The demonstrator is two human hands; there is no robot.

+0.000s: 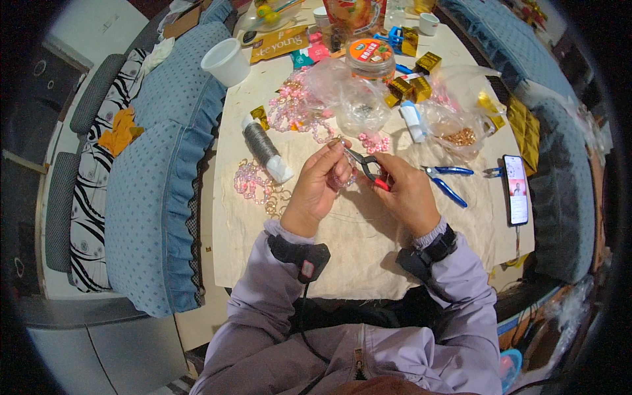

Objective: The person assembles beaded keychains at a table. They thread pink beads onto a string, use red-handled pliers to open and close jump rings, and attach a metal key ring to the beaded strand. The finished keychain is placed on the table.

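Note:
My right hand (409, 191) grips a pair of black-and-red pliers (366, 164), whose jaws point up-left toward a small wire and pink bead piece (337, 142). My left hand (320, 182) pinches that piece between its fingertips, with a strand of pink beads hanging under the fingers. Both hands meet over the cream table (368, 257). A spool of grey wire (263, 148) lies just left of my left hand. Blue-handled pliers (447, 181) lie to the right of my right hand.
Pink bead chains (253, 184) and gold rings lie at the left. Clear bags of beads (359, 105), gold boxes (411, 85), a round tin (370, 56) and a white cup (226, 61) crowd the far side. A phone (516, 189) rests at the right edge. Blue cushioned seats (158, 178) flank the table.

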